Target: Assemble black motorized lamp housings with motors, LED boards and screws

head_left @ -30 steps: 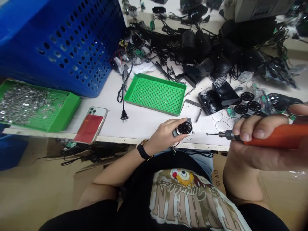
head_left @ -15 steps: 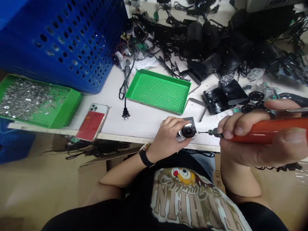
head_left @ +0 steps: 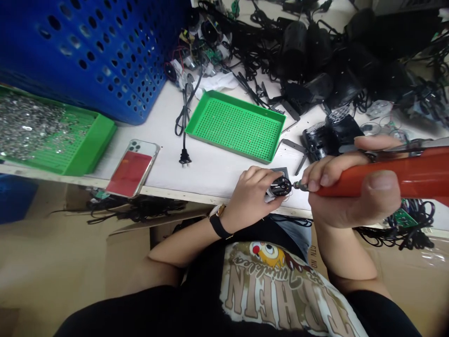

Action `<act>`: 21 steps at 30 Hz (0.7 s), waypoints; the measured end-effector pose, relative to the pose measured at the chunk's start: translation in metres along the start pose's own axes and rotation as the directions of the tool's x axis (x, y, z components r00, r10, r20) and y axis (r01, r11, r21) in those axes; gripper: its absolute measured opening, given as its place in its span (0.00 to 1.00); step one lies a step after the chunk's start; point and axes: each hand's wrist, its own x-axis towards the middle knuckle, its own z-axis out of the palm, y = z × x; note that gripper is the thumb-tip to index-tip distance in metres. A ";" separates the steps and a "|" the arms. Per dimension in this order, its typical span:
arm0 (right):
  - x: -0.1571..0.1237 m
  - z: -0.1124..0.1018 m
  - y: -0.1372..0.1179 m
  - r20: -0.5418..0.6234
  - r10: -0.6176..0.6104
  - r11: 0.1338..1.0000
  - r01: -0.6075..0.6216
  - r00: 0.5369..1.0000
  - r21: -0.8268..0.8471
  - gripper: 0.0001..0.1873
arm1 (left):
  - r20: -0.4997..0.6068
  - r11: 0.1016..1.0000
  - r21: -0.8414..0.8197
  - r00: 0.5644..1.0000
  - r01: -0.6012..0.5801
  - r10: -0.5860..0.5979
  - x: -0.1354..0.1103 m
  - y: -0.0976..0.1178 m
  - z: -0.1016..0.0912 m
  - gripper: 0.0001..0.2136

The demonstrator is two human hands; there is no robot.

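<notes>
My left hand, with a watch on the wrist, is closed round a small device with a round black face near the bench's front edge. The fingers hide much of its body. A dark square frame shows just behind it. My right hand grips an orange electric screwdriver, held level and pointing left. Its tip meets the right side of the round black face; a screw there is too small to make out.
A green perforated tray lies behind my hands. Further left are a plug cord, a phone, a green tray of small metal parts and a blue crate. Black housings and cables crowd the back right.
The screwdriver has moved left, its bit going from just short of the round black face to touching it. My left hand has turned the device slightly toward the bit. The view has shifted a little.
</notes>
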 end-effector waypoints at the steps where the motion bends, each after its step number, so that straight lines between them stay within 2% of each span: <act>1: -0.001 0.000 0.002 -0.006 -0.006 1.000 0.006 1.000 -0.011 0.11 | 0.001 1.000 -0.001 1.000 0.002 -0.002 0.000 -0.001 0.000 0.22; 10: -0.008 0.002 -0.004 -0.010 0.058 0.994 -0.059 0.998 -0.096 0.08 | 0.038 1.000 -0.005 0.999 0.017 -0.017 0.000 -0.001 -0.001 0.23; 14: -0.012 0.001 -0.006 0.031 0.050 0.995 -0.047 0.998 -0.089 0.09 | 0.020 1.000 -0.008 1.000 -0.004 0.004 -0.001 -0.003 0.000 0.23; 18: -0.013 0.001 -0.006 0.046 0.057 0.994 -0.053 0.997 -0.099 0.06 | -0.010 1.000 -0.011 1.000 -0.029 0.029 -0.001 -0.004 0.002 0.23; 21: -0.013 0.001 -0.007 0.048 0.068 0.991 -0.062 0.997 -0.117 0.11 | -0.025 0.999 -0.009 0.998 -0.049 0.049 -0.002 -0.005 0.002 0.22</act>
